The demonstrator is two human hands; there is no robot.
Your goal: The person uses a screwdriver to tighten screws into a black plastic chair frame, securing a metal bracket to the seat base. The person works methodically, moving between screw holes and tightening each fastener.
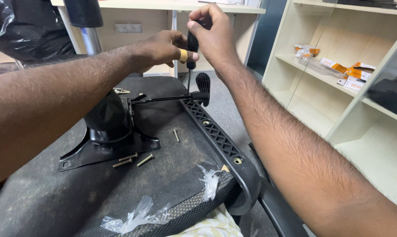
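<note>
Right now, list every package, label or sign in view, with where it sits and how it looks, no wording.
Orange and white packets: small flat pouches, back of the middle shelf, left end.
More orange and white packets: flat rectangles scattered along the same shelf, farther right.
Wall plate: pale rectangular plate on the beige panel under the desk, behind the hands; any marking is too small to tell.
No screens show.

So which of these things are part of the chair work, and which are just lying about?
In use: screwdriver, held by right hand and left hand; armrest bracket; loose screws; seat mechanism plate.

Lying about: orange packets on shelf; plastic scraps.
</note>
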